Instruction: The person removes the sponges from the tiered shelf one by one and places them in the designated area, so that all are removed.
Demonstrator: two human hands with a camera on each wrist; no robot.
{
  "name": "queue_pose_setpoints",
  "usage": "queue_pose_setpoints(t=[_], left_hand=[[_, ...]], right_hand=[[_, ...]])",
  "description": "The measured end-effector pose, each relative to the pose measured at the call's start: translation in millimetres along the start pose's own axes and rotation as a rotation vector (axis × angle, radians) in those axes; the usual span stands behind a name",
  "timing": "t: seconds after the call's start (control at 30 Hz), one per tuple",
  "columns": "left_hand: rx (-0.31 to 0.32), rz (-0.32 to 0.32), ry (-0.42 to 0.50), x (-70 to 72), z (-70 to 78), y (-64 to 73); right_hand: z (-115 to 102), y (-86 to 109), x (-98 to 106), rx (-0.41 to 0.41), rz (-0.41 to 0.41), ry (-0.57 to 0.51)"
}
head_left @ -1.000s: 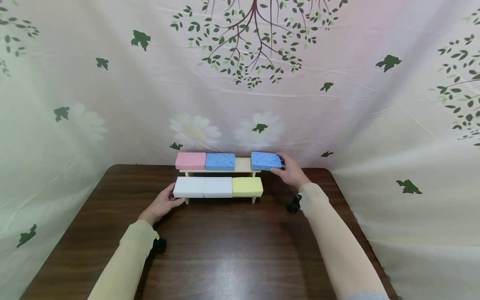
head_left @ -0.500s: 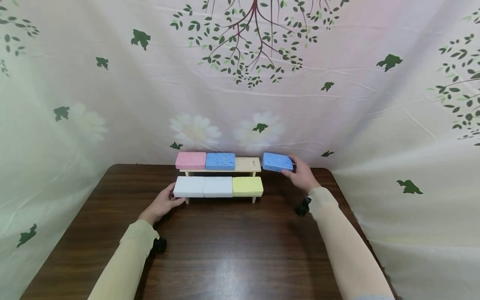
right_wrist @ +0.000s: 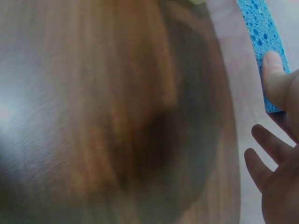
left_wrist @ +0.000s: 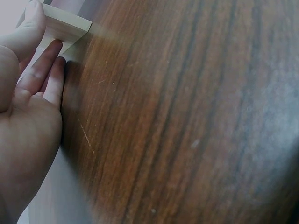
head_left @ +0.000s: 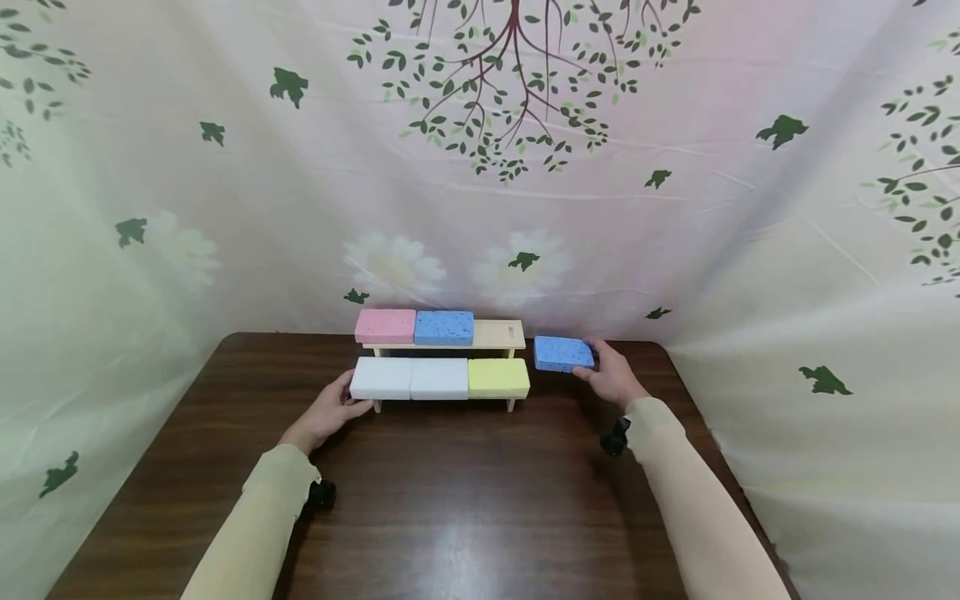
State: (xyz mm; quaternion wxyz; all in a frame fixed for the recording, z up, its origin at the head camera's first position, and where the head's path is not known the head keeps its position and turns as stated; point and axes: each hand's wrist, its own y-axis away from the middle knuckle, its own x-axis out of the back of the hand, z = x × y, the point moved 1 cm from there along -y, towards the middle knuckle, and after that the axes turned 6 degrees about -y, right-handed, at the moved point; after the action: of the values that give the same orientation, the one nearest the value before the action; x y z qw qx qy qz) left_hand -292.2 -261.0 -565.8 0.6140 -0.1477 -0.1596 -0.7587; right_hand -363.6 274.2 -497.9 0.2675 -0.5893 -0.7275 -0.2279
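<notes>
My right hand (head_left: 615,381) pinches a blue sponge (head_left: 564,354) by its right end, thumb on the near edge, just right of the back stand. The right wrist view shows the thumb on this porous blue sponge (right_wrist: 264,35), with two other fingers spread free below. At the left end of the low wooden front stand (left_wrist: 70,23), my left hand (head_left: 327,412) grips with thumb in front; the far fingertips are partly hidden. On that stand sit two white blocks (head_left: 381,379) and a yellow sponge (head_left: 498,379).
The back stand (head_left: 501,334) carries a pink sponge (head_left: 386,327) and another blue sponge (head_left: 445,328) on its left part; bare wood shows at its right. A printed cloth (head_left: 420,192) hangs behind the dark wooden table (head_left: 457,483).
My right hand has carried the blue sponge off the right end of the back stand, rightward and then lower and nearer. My left hand stays at the front stand's end.
</notes>
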Motion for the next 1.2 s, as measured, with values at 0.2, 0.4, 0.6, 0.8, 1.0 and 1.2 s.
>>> queue_pose_setpoints(t=[0.2,0.4,0.6,0.8,1.0,1.2], left_hand=[[-0.01,0.002,-0.011,0.6,1.9,-0.5],[-0.012,-0.002,-0.023,0.0,3.2,-0.4],[-0.023,0.006,-0.016,-0.1,5.9,0.0],[-0.005,0.005,-0.008,1.1,2.8,1.9],[-0.001,0.005,-0.005,-1.7,2.3,0.5],[-0.009,0.006,-0.004,-1.6,4.1,1.3]], right_hand=[[13.7,9.4,-10.7,0.003,-0.028,0.043],[23.6,16.5,-17.8,0.024,-0.04,0.096],[27.7,18.5,-24.0,0.031,-0.046,0.094],[29.3,18.5,-30.0,0.004,-0.065,0.099],[32.7,17.6,-31.6,-0.018,-0.079,0.128],[35.0,17.3,-31.7,-0.02,-0.09,0.146]])
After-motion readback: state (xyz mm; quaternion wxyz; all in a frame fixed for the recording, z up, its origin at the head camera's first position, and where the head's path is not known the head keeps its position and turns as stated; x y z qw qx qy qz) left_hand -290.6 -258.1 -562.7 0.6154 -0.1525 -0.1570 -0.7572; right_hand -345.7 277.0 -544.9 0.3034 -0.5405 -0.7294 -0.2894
